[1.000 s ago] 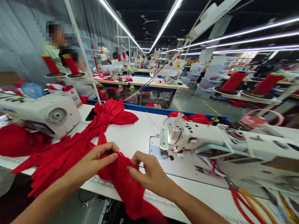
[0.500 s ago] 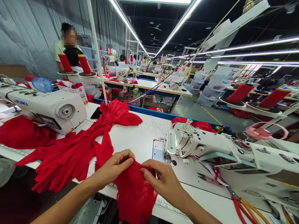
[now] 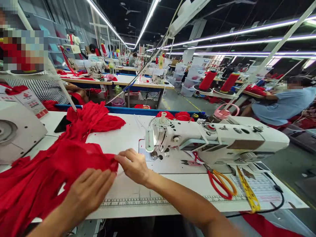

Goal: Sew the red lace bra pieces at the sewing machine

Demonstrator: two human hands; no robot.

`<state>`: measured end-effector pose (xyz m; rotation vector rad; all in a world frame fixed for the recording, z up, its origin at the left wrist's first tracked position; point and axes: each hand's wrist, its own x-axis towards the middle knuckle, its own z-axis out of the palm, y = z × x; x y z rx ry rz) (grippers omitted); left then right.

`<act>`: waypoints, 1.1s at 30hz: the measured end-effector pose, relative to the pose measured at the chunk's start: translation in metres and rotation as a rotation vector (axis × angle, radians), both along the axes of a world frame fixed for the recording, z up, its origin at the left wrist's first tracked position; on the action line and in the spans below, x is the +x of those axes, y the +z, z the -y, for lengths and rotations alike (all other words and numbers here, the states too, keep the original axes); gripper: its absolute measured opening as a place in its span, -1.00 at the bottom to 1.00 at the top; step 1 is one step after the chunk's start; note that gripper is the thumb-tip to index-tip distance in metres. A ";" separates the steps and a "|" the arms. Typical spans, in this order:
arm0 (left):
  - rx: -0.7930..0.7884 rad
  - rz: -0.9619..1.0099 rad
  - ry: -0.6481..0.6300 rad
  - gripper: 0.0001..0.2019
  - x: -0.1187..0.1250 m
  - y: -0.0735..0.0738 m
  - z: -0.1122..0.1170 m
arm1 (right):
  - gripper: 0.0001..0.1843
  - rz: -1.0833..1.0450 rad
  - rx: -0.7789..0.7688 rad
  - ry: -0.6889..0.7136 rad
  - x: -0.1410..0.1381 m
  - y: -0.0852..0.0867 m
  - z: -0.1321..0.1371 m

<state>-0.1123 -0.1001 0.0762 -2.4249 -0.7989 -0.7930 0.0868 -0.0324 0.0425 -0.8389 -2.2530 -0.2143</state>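
Note:
My right hand [image 3: 134,164] pinches the end of a piece of red fabric [image 3: 79,159] between thumb and fingers. The piece stretches leftward over a heap of red fabric strips [image 3: 32,181] on the white table. My left hand [image 3: 89,189], slightly blurred, is just below the piece, its fingers stretched out and close together; the fingertips reach its lower edge. Its thumb is hidden. To the right of my right hand stands a white sewing machine [image 3: 192,135], its needle area [image 3: 153,154] a short way from my fingers.
Scissors with red and orange handles [image 3: 221,184], small snips [image 3: 191,163] and a yellow tape measure [image 3: 248,191] lie right of my hands. A printed ruler [image 3: 138,201] runs along the front edge. Behind the heap lies a black phone [image 3: 63,124]. Co-workers sit to the left and right.
The view has turned right. The red piece has gone from hanging over the front edge between both hands to lying leftward on the heap. My left hand has come off its pinch.

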 end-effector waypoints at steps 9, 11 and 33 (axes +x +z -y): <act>-0.054 -0.096 0.008 -0.77 0.118 -0.068 -0.020 | -0.60 0.131 -0.114 -0.088 0.136 -0.038 0.029; -0.094 -0.101 0.019 -0.83 0.124 -0.065 -0.024 | -0.53 0.135 -0.154 -0.085 0.142 -0.036 0.038; -0.542 -0.061 -0.215 -0.81 0.114 -0.062 -0.071 | -0.45 0.156 -0.227 -0.177 0.146 -0.047 0.039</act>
